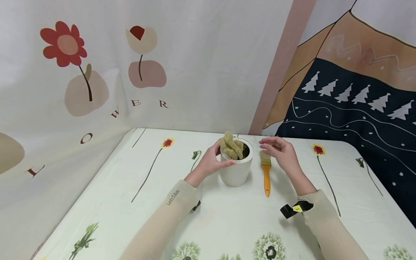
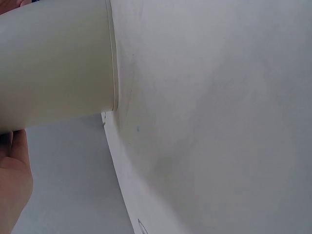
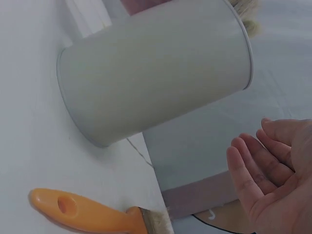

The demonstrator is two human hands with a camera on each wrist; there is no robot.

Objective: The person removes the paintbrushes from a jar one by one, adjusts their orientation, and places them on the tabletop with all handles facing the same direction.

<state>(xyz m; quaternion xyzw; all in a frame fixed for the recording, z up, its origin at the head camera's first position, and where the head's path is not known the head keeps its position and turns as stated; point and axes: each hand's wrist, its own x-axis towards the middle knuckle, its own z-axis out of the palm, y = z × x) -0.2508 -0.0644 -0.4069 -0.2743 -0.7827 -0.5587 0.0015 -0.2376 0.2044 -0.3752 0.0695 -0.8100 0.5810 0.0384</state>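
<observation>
A white cylindrical plant pot point(image 1: 235, 174) stands upright on the table, with dark soil and a yellowish-green plant point(image 1: 232, 147) at its top. My left hand point(image 1: 211, 159) holds the pot from its left side, thumb across the front near the rim and fingers partly hidden behind. To the right of the pot and apart from it, my right hand point(image 1: 283, 151) hovers with loosely bent fingers and nothing in them. The right wrist view shows that palm point(image 3: 273, 183) empty. Below the right hand lies a paintbrush point(image 1: 266, 177) with an orange handle, its bristles pointing away from me.
A white tablecloth point(image 1: 227, 224) printed with flowers covers the table. Behind it hangs a pale curtain point(image 1: 208, 65) with flower prints and letters, and a dark tree-patterned cloth point(image 1: 351, 112) at the right. Black camera straps point(image 1: 295, 208) are on the wrists.
</observation>
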